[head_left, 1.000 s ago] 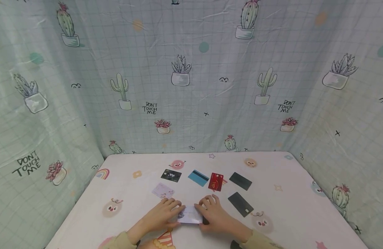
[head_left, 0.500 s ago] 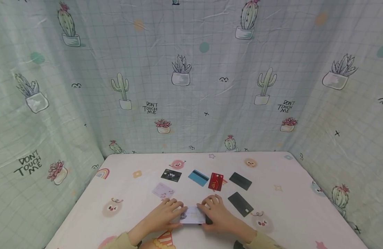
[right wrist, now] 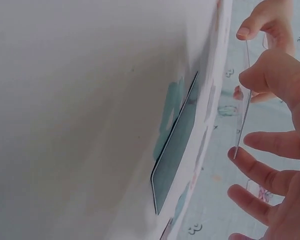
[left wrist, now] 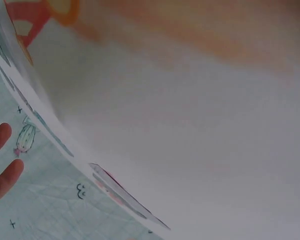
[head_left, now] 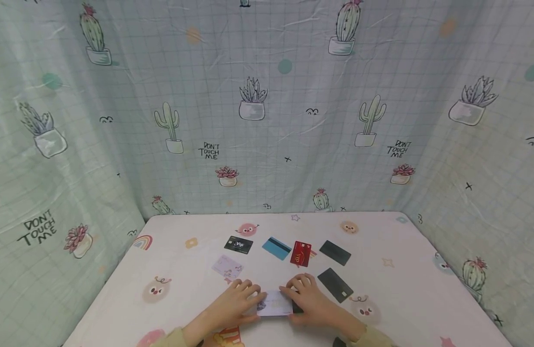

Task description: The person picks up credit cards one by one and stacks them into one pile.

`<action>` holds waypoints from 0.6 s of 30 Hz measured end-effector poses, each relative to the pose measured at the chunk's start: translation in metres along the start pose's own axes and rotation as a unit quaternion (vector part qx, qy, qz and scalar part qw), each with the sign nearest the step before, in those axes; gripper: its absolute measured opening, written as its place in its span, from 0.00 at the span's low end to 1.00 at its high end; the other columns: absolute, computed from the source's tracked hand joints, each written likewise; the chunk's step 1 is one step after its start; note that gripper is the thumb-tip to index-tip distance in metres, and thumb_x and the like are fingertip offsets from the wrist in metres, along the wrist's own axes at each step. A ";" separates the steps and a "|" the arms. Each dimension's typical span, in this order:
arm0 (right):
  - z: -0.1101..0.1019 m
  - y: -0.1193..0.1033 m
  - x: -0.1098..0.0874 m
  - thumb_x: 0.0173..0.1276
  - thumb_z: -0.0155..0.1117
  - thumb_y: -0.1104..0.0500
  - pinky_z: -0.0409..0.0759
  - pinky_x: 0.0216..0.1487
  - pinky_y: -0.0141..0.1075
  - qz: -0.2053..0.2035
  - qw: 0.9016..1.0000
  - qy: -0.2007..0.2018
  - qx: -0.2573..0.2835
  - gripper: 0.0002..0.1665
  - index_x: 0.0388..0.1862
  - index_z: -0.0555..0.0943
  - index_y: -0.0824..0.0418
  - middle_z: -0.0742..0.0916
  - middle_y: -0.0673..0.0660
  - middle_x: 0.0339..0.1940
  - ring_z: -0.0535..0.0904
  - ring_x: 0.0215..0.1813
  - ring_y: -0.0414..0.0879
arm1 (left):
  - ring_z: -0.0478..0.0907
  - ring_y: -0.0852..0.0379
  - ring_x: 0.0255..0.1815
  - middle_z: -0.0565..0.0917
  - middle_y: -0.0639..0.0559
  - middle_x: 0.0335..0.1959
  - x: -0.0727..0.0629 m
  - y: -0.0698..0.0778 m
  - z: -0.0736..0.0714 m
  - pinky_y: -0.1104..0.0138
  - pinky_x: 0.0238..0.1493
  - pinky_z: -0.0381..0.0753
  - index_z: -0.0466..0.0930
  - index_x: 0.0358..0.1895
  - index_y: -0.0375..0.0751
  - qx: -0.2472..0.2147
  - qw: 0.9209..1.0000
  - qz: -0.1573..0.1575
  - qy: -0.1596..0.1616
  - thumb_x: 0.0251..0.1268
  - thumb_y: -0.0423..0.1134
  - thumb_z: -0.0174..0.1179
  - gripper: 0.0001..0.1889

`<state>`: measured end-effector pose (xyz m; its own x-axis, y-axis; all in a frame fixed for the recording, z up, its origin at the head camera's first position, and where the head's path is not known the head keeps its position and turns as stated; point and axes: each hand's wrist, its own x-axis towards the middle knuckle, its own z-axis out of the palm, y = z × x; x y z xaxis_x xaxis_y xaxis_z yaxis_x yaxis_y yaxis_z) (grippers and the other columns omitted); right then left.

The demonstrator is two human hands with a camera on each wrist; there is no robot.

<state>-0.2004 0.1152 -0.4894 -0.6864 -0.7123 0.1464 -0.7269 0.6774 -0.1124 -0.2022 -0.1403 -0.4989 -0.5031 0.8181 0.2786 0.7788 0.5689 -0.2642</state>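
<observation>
Between both hands, a pale lilac-white card is held nearly flat above the tabletop. My left hand pinches its left end. My right hand pinches the right end, where a black card shows partly from beneath. In the right wrist view the held cards appear edge-on, between thumb and fingers of the right hand, with the left hand at the far end. The left wrist view catches only some fingertips of the left hand; its grip is outside that frame.
Beyond the hands lie a black VIP card, a lilac card, a blue striped card, a red VIP card and two dark cards, an upper one and a lower chip card. They rest on a patterned white tablecloth.
Both hands and the held cards have shifted a little to the right and slightly toward the person. The cards lying on the table have stayed put.
</observation>
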 end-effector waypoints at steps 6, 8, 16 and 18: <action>0.001 0.004 -0.004 0.51 0.63 0.44 0.58 0.56 0.55 -0.011 1.000 0.014 -0.001 0.36 0.59 0.69 0.52 0.73 0.48 0.46 0.61 0.53 0.47 | 0.70 0.58 0.46 0.75 0.57 0.47 0.002 0.005 0.001 0.61 0.46 0.71 0.71 0.55 0.54 0.005 1.000 -0.003 0.001 0.55 0.61 0.52 0.26; 0.001 0.005 -0.005 0.51 0.63 0.44 0.58 0.56 0.54 -0.013 1.000 0.017 0.000 0.36 0.59 0.69 0.52 0.73 0.47 0.46 0.61 0.53 0.46 | 0.70 0.57 0.46 0.75 0.57 0.48 0.002 0.007 0.001 0.61 0.46 0.72 0.70 0.55 0.55 0.001 1.000 -0.007 -0.005 0.56 0.61 0.51 0.25; 0.003 0.009 -0.010 0.50 0.64 0.45 0.59 0.56 0.54 -0.018 0.999 0.027 0.002 0.36 0.59 0.70 0.52 0.74 0.47 0.46 0.62 0.53 0.48 | 0.69 0.58 0.45 0.75 0.57 0.47 0.006 0.012 0.000 0.63 0.44 0.69 0.70 0.55 0.55 0.003 1.000 -0.013 -0.003 0.55 0.60 0.52 0.25; 0.004 0.010 -0.011 0.50 0.64 0.45 0.58 0.56 0.54 -0.012 1.000 0.023 0.007 0.36 0.59 0.69 0.52 0.73 0.47 0.46 0.62 0.54 0.48 | 0.69 0.59 0.45 0.75 0.57 0.47 0.008 0.013 0.001 0.63 0.44 0.69 0.70 0.55 0.55 0.005 1.000 -0.011 0.002 0.55 0.60 0.52 0.25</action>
<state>-0.2006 0.1294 -0.4959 -0.6677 -0.7189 0.1935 -0.7434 0.6578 -0.1214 -0.1960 -0.1263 -0.5009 -0.5184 0.8049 0.2890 0.7639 0.5877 -0.2667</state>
